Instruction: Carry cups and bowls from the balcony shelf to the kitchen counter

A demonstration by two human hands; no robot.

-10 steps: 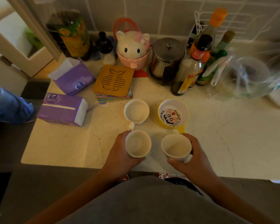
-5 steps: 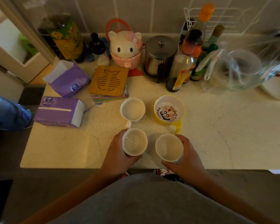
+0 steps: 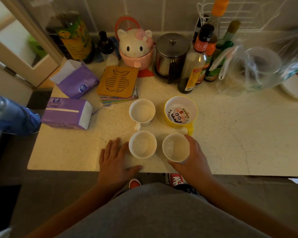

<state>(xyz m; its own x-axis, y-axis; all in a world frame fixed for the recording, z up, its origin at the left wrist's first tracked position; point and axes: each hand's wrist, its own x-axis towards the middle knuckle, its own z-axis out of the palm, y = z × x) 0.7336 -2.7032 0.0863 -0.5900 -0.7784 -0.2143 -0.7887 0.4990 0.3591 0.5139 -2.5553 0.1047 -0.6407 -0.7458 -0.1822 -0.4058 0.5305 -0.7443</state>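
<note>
The right hand [image 3: 193,158] is wrapped around a white cup [image 3: 176,148], setting it on the counter [image 3: 239,134] where it won't tip. The left hand [image 3: 114,158] lies open and holds nothing, just beside another cup [image 3: 142,144]. Behind the hands stand one more cup [image 3: 142,110] and a yellow bowl [image 3: 181,109]. Bottles [image 3: 196,66] crowd the tiled wall.

1. Blue water jug [image 3: 10,115]: cut off by left edge, only part shows.
2. Clear plastic bag [image 3: 258,69]: blurred, contents can't be made out; right side runs out of frame.
3. White pot [image 3: 295,86] behind bag: mostly hidden, cropped at right edge.
4. Orange-cap bottle [image 3: 219,7]: top cut by upper edge.
5. Bottle labels: text too small to read.
6. Right cup [image 3: 176,147]: near side covered by right hand [image 3: 194,160].
7. Red shoes [image 3: 176,179]: mostly hidden under counter edge and grey shirt.
</note>
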